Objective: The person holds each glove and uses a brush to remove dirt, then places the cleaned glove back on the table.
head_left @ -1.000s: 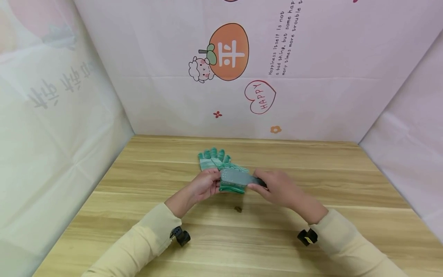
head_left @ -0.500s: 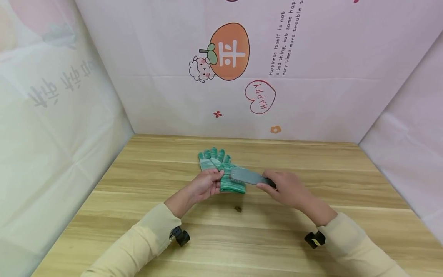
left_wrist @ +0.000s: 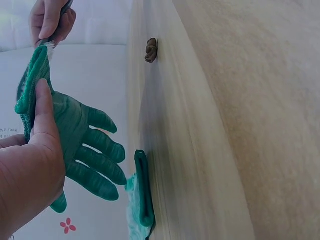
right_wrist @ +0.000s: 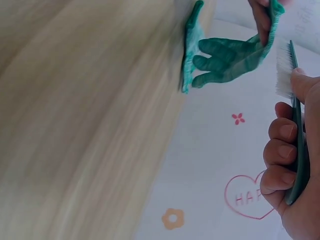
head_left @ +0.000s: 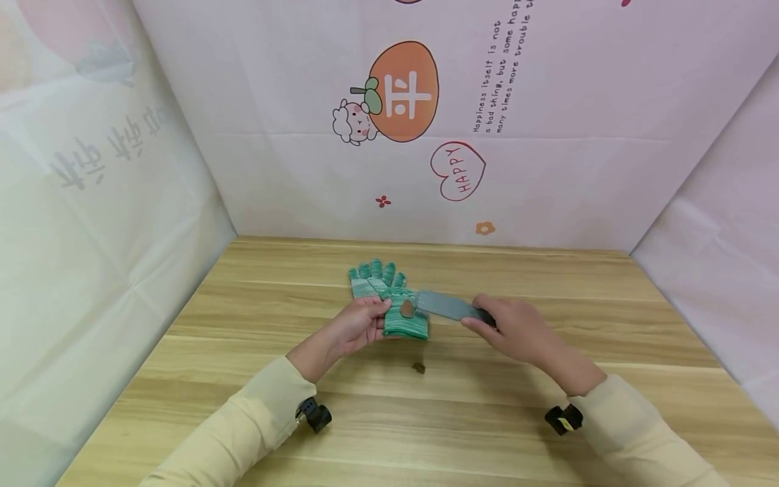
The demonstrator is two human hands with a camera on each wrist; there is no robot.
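Note:
My left hand (head_left: pixel 359 327) pinches a green-and-white knit glove (head_left: pixel 414 328) near its cuff and holds it off the table. In the left wrist view the fingers of this glove (left_wrist: pixel 95 155) hang loose. A brown patch (head_left: pixel 407 309) shows on its upper side. My right hand (head_left: pixel 514 329) grips a grey-green brush (head_left: pixel 447 306) by its dark handle. The white bristles (right_wrist: pixel 284 75) show in the right wrist view. The brush head is at the right edge of the glove, beside the patch. A second matching glove (head_left: pixel 372 274) lies on the table behind.
A small brown clump (head_left: pixel 418 368) lies on the wood-grain table (head_left: pixel 389 433) in front of the held glove. A white printed cloth (head_left: pixel 292 176) hangs behind the table, with more white cloth at both sides.
The brush has moved rightward across the held glove with my right hand, uncovering the brown patch. The left hand has barely moved and keeps its hold on the glove.

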